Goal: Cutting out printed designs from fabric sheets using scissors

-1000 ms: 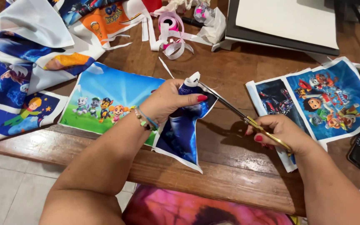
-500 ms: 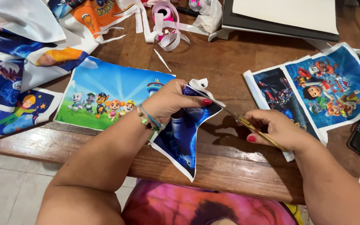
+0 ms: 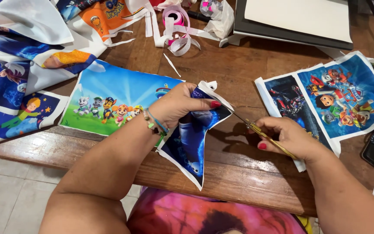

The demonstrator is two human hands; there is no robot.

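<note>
Left hand (image 3: pixel 182 104) is clenching a dark blue printed fabric piece with a white border (image 3: pixel 191 138), bunching its top edge; the rest is draping from under the palm over the near edge of the brown wooden bench (image 3: pixel 239 173).

Right hand (image 3: pixel 288 136) is grasping gold-handled scissors (image 3: pixel 265 135), blades pointing left toward the left-hand fingertips. Blade tips are sitting just beside the white border near the thumb.

Step in hand, as I read it: trimming the white border off the blue piece. Next cut would call for keeping the edge taut and steering the blades along the print line, clear of the red-nailed thumb.

Left of the left hand: a bright blue-and-green cartoon-puppy fabric panel (image 3: pixel 117 102) is lying flat, touching the wrist. Right of the right hand: a white-bordered fabric sheet with two cartoon prints (image 3: pixel 330 95), partly under the right wrist.

Hard to tell:
- whether the blades are parted or closed, too thin and dark here
- scissor handles are mostly hidden inside the fingers
- black object at far right is cut off by the frame
</note>
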